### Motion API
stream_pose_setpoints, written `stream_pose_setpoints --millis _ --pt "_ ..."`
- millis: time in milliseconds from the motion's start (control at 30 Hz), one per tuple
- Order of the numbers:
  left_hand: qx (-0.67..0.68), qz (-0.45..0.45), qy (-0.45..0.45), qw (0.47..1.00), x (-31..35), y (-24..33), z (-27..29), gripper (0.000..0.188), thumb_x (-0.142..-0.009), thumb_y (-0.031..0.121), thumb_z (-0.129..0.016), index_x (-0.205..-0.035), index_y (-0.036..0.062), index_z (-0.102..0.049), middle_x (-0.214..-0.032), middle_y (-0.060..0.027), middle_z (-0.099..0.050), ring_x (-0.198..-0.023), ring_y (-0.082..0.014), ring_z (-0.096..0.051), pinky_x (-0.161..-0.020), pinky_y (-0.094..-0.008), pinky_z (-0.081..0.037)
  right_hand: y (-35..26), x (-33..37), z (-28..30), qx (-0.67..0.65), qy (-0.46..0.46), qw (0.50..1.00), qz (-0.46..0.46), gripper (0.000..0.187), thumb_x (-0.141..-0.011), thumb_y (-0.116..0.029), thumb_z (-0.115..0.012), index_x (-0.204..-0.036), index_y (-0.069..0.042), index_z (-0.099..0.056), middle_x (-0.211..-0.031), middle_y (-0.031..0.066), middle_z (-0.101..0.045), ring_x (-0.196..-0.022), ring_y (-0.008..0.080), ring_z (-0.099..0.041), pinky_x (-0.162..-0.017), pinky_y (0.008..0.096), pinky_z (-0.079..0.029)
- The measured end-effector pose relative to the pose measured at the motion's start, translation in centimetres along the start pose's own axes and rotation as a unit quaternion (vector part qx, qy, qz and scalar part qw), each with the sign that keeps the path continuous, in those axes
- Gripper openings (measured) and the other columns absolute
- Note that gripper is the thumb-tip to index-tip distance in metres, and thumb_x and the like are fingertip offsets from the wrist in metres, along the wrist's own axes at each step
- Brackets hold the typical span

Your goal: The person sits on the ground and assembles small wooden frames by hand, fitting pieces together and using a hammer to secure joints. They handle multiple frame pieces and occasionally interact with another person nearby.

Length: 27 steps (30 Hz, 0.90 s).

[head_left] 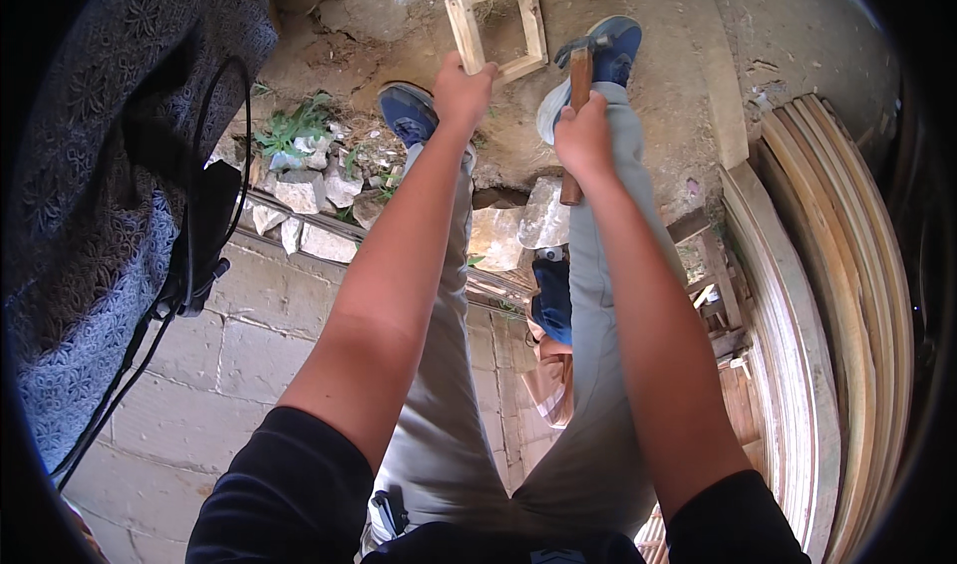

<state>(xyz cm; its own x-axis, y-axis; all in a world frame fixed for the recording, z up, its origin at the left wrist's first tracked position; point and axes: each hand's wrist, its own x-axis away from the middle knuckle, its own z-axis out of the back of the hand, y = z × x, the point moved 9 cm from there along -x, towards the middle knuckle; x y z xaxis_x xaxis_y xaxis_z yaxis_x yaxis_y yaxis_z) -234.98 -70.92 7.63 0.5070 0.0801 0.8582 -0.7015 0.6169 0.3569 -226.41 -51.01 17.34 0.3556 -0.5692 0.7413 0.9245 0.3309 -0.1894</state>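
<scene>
My left hand (466, 93) grips the near left corner of a small square wooden frame (535, 28), which is made of pale strips around an open middle. The frame is held out beyond my left foot, above the dirt ground. Closed around the wooden handle of a hammer (580, 78) is my right hand (584, 138). The hammer's dark metal head points away from me, in front of my right shoe (619, 44). A gap separates the hammer from the frame. My fingertips are partly hidden on both hands.
Long wooden boards (847, 295) are stacked along the right. Broken stones (304, 190) and a green weed (296, 131) lie left of my left shoe (407, 111). A patterned cloth (70, 295) and black cables (189, 255) hang at the left, over pale blocks (199, 415).
</scene>
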Motion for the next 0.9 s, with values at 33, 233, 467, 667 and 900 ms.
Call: stream_pose_setpoints --millis 33,233,467,667,900 --pt "0.015 -0.004 -0.018 1.000 0.0 0.1 -0.2 0.040 -0.077 0.031 -0.081 -0.106 0.0060 -0.069 -0.100 -0.0141 -0.074 -0.096 -0.0293 -0.071 -0.086 -0.0413 -0.052 0.0 0.3 -0.3 0.001 -0.005 1.000 -0.007 0.047 -0.093 -0.012 -0.054 -0.132 0.011 -0.039 -0.116 0.0324 -0.062 -0.111 0.0458 -0.061 -0.095 0.0488 -0.048" --pt "-0.041 0.012 -0.047 0.998 -0.8 -0.1 0.2 0.040 -0.074 0.028 -0.087 -0.105 0.0074 -0.071 -0.094 -0.0108 -0.075 -0.085 -0.0243 -0.072 -0.082 -0.0364 -0.054 -0.4 0.5 0.0 0.004 -0.065 0.997 -0.036 0.045 -0.093 -0.012 -0.055 -0.130 0.011 -0.040 -0.118 0.0344 -0.061 -0.111 0.0470 -0.061 -0.095 0.0485 -0.048" --pt "-0.090 0.004 -0.059 0.994 -1.5 -0.2 0.5 0.047 -0.070 0.034 -0.090 -0.106 0.0099 -0.073 -0.096 -0.0094 -0.076 -0.087 -0.0230 -0.072 -0.083 -0.0367 -0.054 1.4 -0.7 -0.7 -0.036 -0.117 0.991 -0.056 0.049 -0.095 -0.014 -0.055 -0.134 0.010 -0.038 -0.121 0.0352 -0.060 -0.114 0.0468 -0.060 -0.097 0.0474 -0.048" --pt "-0.077 0.010 -0.072 0.994 -1.8 -0.5 0.5 0.046 -0.070 0.035 -0.090 -0.104 0.0096 -0.074 -0.097 -0.0096 -0.076 -0.089 -0.0235 -0.072 -0.084 -0.0362 -0.054 0.9 0.5 -0.3 0.007 -0.062 0.998 -0.016 0.051 -0.096 -0.013 -0.055 -0.138 0.010 -0.035 -0.123 0.0335 -0.059 -0.117 0.0464 -0.058 -0.099 0.0473 -0.045" --pt "-0.077 0.015 -0.066 0.995 -2.2 -1.3 0.1 0.051 -0.069 0.035 -0.091 -0.108 0.0089 -0.072 -0.101 -0.0099 -0.075 -0.091 -0.0230 -0.071 -0.084 -0.0356 -0.053 -0.2 1.5 -0.1 -0.017 -0.014 0.999 -0.027 0.050 -0.095 -0.010 -0.054 -0.137 0.011 -0.036 -0.124 0.0334 -0.058 -0.118 0.0464 -0.057 -0.098 0.0478 -0.045"
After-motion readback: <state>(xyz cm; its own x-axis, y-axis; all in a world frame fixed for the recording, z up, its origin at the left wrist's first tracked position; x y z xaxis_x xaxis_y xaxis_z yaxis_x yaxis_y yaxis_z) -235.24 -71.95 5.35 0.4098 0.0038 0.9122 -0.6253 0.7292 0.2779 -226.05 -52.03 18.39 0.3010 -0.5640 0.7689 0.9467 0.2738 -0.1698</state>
